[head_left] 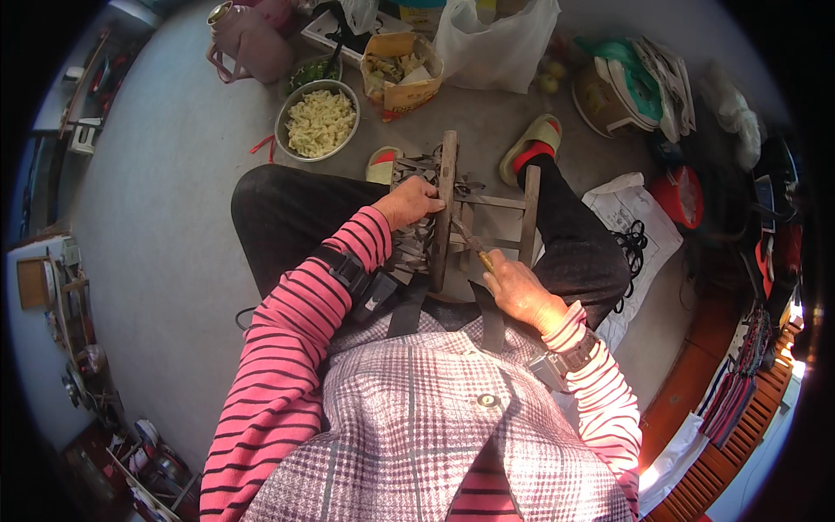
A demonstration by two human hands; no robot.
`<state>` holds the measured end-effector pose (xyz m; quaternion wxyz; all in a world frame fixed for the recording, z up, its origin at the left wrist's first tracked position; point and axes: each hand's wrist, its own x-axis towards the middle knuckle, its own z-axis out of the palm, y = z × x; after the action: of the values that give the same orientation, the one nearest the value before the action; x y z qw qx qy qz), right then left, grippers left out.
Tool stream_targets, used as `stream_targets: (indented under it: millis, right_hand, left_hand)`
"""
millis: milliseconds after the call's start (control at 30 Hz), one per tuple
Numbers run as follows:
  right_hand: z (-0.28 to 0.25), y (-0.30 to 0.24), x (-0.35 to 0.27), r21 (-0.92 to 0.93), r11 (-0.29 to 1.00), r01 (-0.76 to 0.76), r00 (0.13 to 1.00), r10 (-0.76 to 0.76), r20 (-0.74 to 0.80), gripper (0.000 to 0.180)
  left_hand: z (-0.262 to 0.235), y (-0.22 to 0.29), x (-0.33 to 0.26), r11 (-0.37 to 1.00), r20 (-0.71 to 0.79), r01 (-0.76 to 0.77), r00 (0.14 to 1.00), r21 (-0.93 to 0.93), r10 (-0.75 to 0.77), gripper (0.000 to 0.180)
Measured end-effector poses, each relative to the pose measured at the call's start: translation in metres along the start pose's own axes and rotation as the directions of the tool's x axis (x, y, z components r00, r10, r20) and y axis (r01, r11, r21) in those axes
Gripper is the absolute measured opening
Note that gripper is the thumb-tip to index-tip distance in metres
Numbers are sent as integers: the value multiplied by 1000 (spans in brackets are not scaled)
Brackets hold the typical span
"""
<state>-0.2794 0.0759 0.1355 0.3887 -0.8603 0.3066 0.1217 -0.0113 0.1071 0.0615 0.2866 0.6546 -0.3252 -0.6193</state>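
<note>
A small wooden stool frame [446, 209] with dark woven straps lies tilted across my lap. My left hand [407, 203] grips the strapped side of the frame near its upper rail. My right hand [515, 289] is closed on a thin tool with a yellowish handle [474, 245], whose metal tip points up toward the frame's middle rail. Both sleeves are pink with dark stripes, and a dark band sits on each forearm.
A metal bowl of pale chopped food [319, 121] stands on the grey floor ahead. Beside it are a paper bag [399, 71], a white plastic bag [494, 39] and a pink kettle [250, 41]. Sandalled feet [532, 143] rest beyond the stool. A white sheet with dark cord [633, 228] lies right.
</note>
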Motion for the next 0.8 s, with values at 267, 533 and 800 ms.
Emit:
stream_targets:
  millis: [267,533,800]
  right_hand:
    - [4,5,1,9,1000,-16,1000,17,-12,22]
    - [6,9,5,268,957,-113,993,104,49,19]
    - [-3,10,11,567,797,-207,946,311,-92,19]
  left_hand:
    - [4,7,-2,989,-36,80,996,-123,-85,27]
    - [2,0,3,999,-35,-42,999,-18,41,32]
    - [4,-1,3,1000,16,1,1000,0,-1,25]
